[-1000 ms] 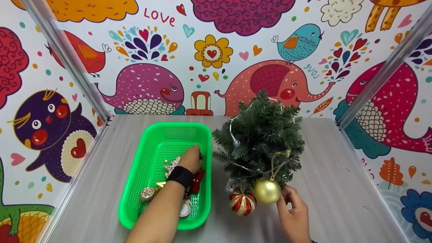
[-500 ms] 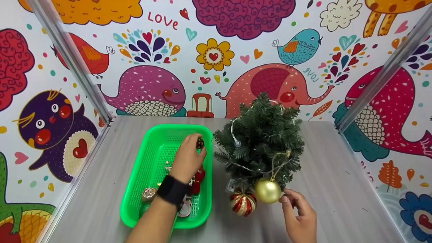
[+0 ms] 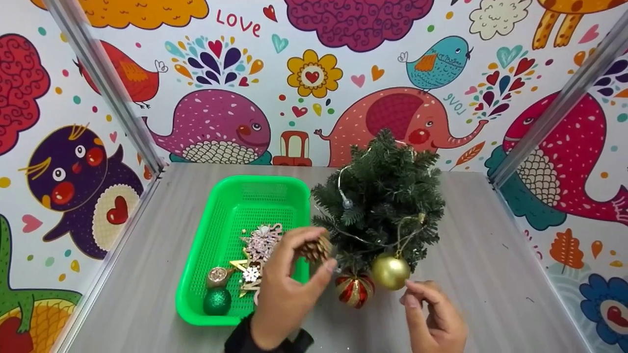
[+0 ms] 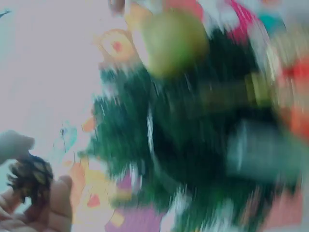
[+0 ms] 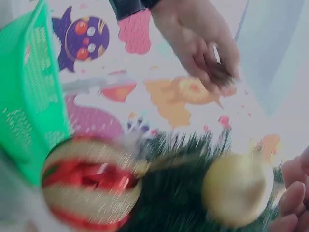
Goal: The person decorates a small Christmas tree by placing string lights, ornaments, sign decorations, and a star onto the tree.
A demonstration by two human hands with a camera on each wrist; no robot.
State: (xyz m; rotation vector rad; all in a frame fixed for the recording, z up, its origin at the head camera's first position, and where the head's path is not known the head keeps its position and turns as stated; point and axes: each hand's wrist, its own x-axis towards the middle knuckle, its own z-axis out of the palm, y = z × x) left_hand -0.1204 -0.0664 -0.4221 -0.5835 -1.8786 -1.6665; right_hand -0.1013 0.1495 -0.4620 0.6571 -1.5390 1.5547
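Note:
My left hand (image 3: 289,289) grips a brown pinecone (image 3: 315,249) between thumb and fingers, in front of the tree's left side. The same pinecone (image 4: 31,179) shows at the lower left of the blurred left wrist view. A small green Christmas tree (image 3: 387,196) stands right of centre with a string of lights on it. From its front hang a shiny gold ball (image 3: 391,272) and a red-and-gold striped ball (image 3: 354,290). Fingers loosely bent, my right hand (image 3: 436,316) is just right of the gold ball and holds nothing visible.
A green plastic basket (image 3: 194,264) sits left of the tree. In it lie a green glitter ball (image 3: 217,301), a gold ornament (image 3: 217,277), a white snowflake (image 3: 251,274) and pink glittery pieces (image 3: 262,240). Patterned panels (image 3: 304,113) enclose the grey table (image 3: 490,274).
My left hand has lifted the pinecone out of the basket and carried it right, toward the tree. The right hand has shifted slightly right and down from the gold ball.

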